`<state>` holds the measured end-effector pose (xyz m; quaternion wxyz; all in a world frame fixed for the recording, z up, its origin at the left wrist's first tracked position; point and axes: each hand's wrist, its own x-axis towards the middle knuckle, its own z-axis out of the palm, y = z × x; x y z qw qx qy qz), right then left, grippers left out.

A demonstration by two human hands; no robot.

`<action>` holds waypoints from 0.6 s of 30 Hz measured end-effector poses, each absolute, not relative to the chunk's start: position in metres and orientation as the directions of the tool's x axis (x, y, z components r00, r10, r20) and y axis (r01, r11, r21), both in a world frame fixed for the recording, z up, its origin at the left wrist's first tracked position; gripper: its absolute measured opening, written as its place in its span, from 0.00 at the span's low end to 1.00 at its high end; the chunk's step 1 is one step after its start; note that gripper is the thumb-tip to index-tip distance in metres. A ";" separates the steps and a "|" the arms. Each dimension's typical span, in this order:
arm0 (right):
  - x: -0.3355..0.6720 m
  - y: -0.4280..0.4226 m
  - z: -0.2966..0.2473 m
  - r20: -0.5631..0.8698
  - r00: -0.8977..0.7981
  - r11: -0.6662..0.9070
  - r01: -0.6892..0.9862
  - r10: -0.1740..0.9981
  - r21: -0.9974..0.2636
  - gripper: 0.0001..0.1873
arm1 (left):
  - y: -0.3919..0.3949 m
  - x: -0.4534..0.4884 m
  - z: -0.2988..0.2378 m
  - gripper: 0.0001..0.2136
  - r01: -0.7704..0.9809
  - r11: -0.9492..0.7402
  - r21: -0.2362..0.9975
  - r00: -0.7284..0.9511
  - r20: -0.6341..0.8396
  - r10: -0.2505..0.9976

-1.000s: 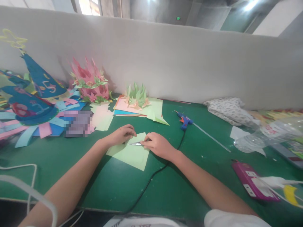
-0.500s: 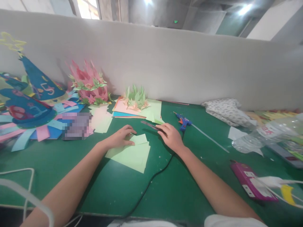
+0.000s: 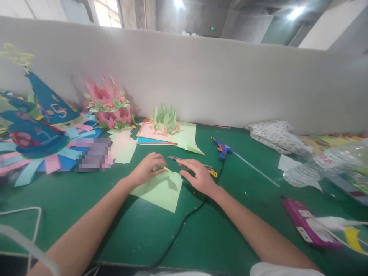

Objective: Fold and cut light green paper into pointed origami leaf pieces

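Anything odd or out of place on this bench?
Two things. The utility knife has its blade exposed, close to the left hand and right hand. At the right, a clear plastic bottle lies on its side rather than standing upright; no spill is visible.

the right hand [image 3: 198, 178] is covering the middle of the utility knife [image 3: 212, 173]; the left hand [image 3: 147, 168] is hiding part of the green paper [image 3: 161, 196], leaving its grip unclear. a pixelated patch [image 3: 93, 155] is masking something. the right edge is cropping the plastic bottle [image 3: 330, 163].
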<state>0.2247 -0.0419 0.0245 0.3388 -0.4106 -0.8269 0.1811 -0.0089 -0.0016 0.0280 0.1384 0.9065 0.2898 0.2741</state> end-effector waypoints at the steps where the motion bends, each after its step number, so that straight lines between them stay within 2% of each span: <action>1: 0.220 -0.046 0.025 0.363 -0.453 0.564 0.469 0.814 -0.680 0.20 | -0.002 -0.007 0.028 0.09 0.449 -0.809 0.380 0.669 0.457 0.586; 3: 0.211 -0.052 0.024 0.308 -0.485 0.494 0.322 0.819 -0.807 0.21 | -0.004 -0.003 0.028 0.09 0.454 -0.822 0.344 0.646 0.509 0.569; 5: 0.204 -0.054 0.020 0.291 -0.458 0.430 0.236 0.840 -0.871 0.21 | -0.006 -0.001 0.027 0.10 0.454 -0.825 0.337 0.632 0.531 0.564; 8: 0.199 -0.050 0.014 0.252 -0.329 0.319 0.170 0.910 -0.932 0.13 | -0.010 0.004 0.026 0.10 0.480 -0.792 0.378 0.585 0.535 0.609; 12: 0.202 -0.041 0.010 0.174 -0.178 0.194 0.100 0.969 -0.976 0.09 | -0.013 0.007 0.026 0.10 0.499 -0.712 0.494 0.480 0.526 0.702; 18: 0.205 -0.037 0.011 0.192 -0.183 0.203 0.044 0.964 -0.978 0.11 | -0.008 0.005 0.021 0.10 0.487 -0.638 0.597 0.408 0.490 0.770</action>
